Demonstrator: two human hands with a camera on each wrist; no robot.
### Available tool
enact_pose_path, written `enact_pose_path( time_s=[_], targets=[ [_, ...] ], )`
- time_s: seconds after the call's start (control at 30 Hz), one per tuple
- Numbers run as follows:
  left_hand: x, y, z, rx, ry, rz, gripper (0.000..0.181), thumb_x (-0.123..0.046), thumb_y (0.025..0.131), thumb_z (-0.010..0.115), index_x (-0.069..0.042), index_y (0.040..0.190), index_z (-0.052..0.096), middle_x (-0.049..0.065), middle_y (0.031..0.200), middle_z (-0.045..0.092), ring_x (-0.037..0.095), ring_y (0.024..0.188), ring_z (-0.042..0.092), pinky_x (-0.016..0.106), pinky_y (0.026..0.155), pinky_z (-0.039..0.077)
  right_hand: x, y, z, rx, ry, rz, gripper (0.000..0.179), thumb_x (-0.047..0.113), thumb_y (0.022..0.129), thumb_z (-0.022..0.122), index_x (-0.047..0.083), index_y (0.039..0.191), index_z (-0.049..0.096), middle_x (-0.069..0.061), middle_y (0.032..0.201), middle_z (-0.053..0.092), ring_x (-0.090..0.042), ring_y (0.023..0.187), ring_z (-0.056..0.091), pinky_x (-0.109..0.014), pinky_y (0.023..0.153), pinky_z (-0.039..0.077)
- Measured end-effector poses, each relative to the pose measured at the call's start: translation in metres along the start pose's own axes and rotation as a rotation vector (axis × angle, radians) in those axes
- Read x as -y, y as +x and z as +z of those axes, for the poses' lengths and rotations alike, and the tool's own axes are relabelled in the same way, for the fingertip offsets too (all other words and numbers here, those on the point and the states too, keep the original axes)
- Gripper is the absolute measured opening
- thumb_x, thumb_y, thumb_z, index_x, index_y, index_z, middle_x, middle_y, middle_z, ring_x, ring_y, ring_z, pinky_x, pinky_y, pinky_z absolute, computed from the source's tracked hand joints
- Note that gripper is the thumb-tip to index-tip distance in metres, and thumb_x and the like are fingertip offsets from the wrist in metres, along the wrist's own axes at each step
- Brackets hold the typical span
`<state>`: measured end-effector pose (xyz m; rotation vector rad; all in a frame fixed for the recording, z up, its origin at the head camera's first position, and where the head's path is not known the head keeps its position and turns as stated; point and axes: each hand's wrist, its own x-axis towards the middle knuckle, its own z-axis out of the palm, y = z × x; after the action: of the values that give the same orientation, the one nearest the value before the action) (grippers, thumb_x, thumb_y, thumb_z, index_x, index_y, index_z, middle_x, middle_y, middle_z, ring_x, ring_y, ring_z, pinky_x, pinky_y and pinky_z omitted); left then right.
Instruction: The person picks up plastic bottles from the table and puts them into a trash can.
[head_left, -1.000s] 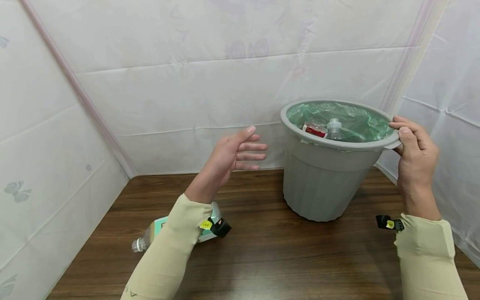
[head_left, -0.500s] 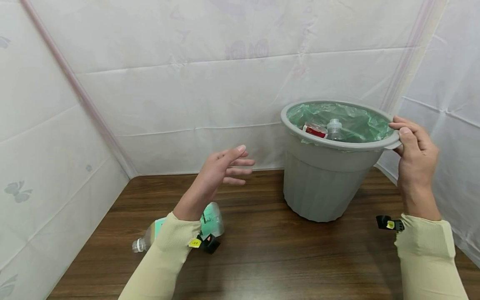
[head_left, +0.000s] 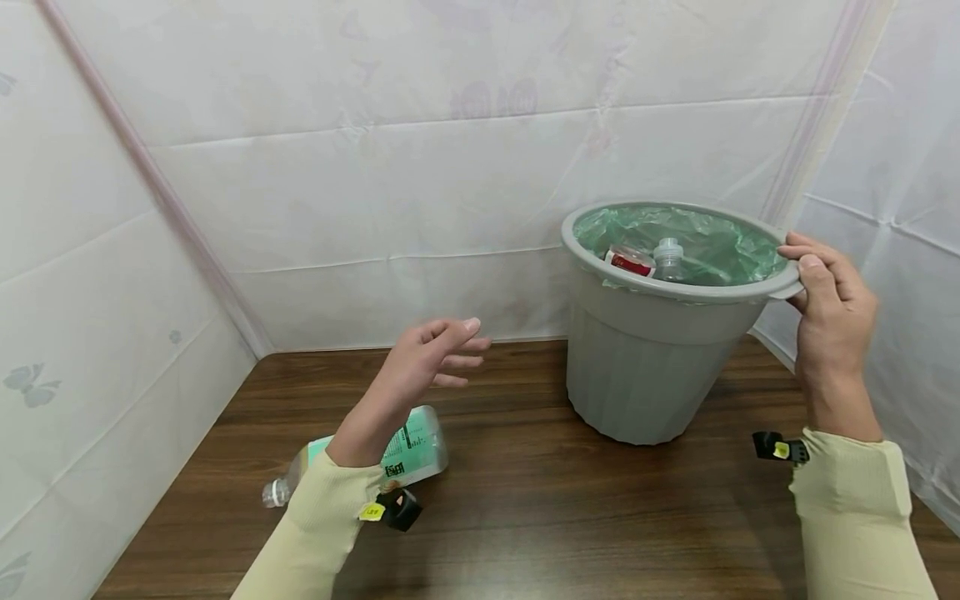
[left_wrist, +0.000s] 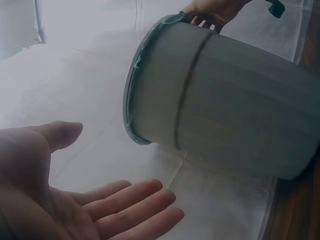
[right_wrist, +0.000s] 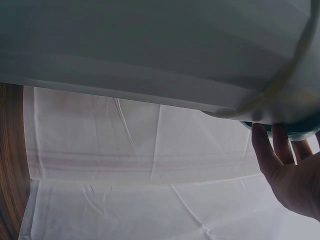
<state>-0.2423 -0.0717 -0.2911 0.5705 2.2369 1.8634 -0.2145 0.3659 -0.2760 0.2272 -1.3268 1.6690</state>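
Note:
My right hand [head_left: 834, 312] grips the rim of a grey trash bin [head_left: 637, 367] on its right side, thumb on top and fingers around the edge. Inside the bin a green plastic liner [head_left: 720, 225] holds a clear bottle with a pale cap [head_left: 668, 254] and a container with a red label [head_left: 631, 260]. Over the table hangs my left hand [head_left: 412, 367], its fingers fairly straight and holding nothing, as the left wrist view also shows. Beneath the left wrist a clear plastic bottle with a green label [head_left: 420, 446] lies on its side, partly covered by the forearm.
The bin stands on a dark wooden table [head_left: 525, 517] towards the back right. White sheeting [head_left: 360, 208] hangs behind the table and along both sides, close to the bin's right side.
My left hand has moved down and to the left, away from the bin, uncovering more of the lying bottle. The right hand stays on the rim.

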Motion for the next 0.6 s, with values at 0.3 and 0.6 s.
enact_pose_path(
  time_s=[0.3, 0.6],
  targets=[
    [0.013, -0.008, -0.004, -0.012, 0.079, -0.024, 0.061, -0.049, 0.103, 0.067, -0.010, 0.148, 0.058, 0.010, 0.141, 0.066, 0.028, 0.128, 0.065, 0.054, 0.104, 0.054, -0.002, -0.001, -0.001, -0.011, 0.025, 0.000, 0.026, 0.006, 0.103, 0.067, -0.017, 0.114, 0.072, -0.019, 0.131, 0.068, -0.026, 0.124, 0.062, -0.017, 0.080, 0.058],
    [0.027, -0.015, -0.007, -0.033, 0.315, 0.001, 0.065, -0.053, 0.098, 0.073, -0.017, 0.150, 0.058, 0.002, 0.145, 0.063, 0.025, 0.134, 0.058, 0.051, 0.108, 0.051, -0.001, 0.001, 0.000, -0.014, 0.003, 0.008, 0.026, 0.008, 0.103, 0.067, -0.015, 0.114, 0.073, -0.018, 0.133, 0.068, -0.025, 0.124, 0.062, -0.017, 0.080, 0.058]
  ],
)
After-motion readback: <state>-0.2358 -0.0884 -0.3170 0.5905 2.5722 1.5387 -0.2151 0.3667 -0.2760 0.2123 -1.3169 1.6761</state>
